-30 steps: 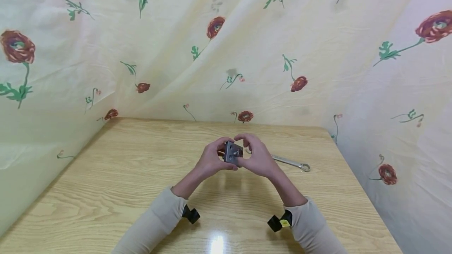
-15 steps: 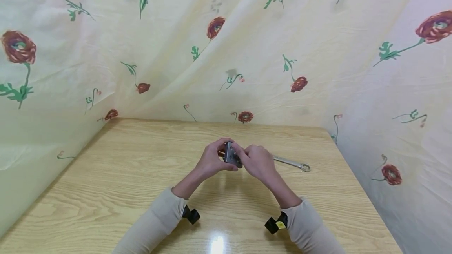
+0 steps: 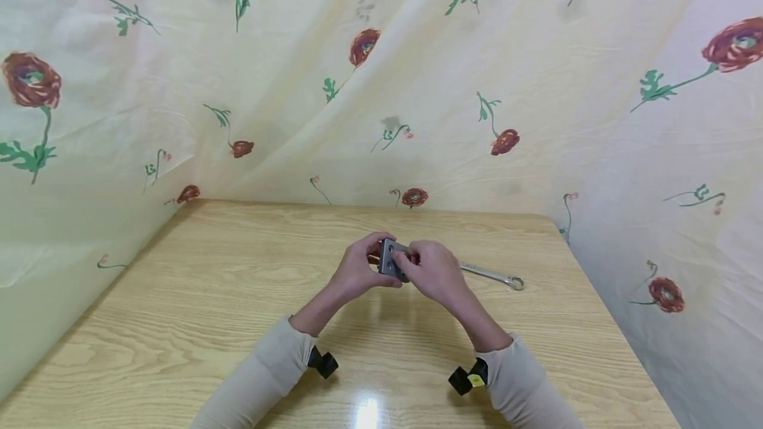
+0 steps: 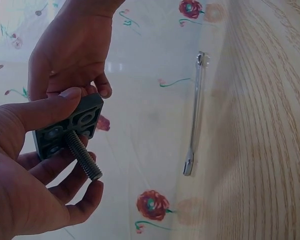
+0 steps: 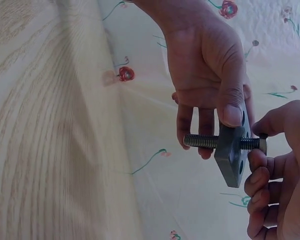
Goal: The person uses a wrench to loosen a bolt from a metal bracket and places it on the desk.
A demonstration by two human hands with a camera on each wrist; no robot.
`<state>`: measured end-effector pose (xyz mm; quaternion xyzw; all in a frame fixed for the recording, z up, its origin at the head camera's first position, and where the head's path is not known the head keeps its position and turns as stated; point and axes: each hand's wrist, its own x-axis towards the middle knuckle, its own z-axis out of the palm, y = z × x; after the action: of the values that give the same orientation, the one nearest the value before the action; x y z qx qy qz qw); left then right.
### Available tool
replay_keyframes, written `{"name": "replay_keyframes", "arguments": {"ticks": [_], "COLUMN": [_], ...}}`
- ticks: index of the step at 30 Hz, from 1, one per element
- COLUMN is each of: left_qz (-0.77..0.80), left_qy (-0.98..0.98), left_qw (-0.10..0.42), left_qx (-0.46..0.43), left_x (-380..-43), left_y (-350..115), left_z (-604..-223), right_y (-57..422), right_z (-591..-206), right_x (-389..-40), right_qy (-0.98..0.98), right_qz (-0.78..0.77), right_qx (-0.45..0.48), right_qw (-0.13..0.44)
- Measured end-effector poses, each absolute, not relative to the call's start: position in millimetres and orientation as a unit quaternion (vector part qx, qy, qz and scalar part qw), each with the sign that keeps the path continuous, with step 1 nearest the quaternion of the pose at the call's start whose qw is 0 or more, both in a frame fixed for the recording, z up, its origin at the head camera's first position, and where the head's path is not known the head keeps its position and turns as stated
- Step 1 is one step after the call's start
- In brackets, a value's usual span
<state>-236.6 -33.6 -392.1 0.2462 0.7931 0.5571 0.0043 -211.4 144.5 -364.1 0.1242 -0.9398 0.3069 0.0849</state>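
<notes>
My left hand [image 3: 355,271] grips a small grey square plate with several holes [image 3: 386,266] by its edges, raised above the table. Through the plate runs a threaded bolt [image 4: 84,157], its bare shank sticking out on the left hand's side. In the right wrist view, my right hand [image 5: 285,192] pinches the bolt head [image 5: 262,145] between thumb and finger. A short stretch of thread shows between that head and the plate. In the head view the right fingers hide the bolt head.
A silver combination wrench [image 3: 492,276] lies on the wooden table [image 3: 226,296], to the right of and behind the hands. Flowered cloth [image 3: 286,85] hangs around the table's back and sides.
The right hand has closed in on the bolt head, its fingers coming together and shifting their hold around it. My left hand and the plate stay nearly still.
</notes>
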Motion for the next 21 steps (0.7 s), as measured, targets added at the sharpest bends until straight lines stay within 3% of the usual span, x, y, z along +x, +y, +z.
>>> {"name": "replay_keyframes", "arguments": {"ticks": [8, 21], "left_qz": [0.553, 0.555], "left_qy": [0.798, 0.796], "left_qw": [0.005, 0.013], "left_qx": [0.238, 0.241], "left_x": [-235.8, -234.8], "left_y": [-32.8, -33.2], "left_z": [-390.3, -388.8], "right_y": [146.7, 149.8], "right_z": [-360.7, -366.2], "right_x": [-210.6, -214.1], "right_qy": [-0.938, -0.894], "right_qz": [0.306, 0.343], "right_qx": [0.129, 0.215], "right_qw": [0.101, 0.193]}}
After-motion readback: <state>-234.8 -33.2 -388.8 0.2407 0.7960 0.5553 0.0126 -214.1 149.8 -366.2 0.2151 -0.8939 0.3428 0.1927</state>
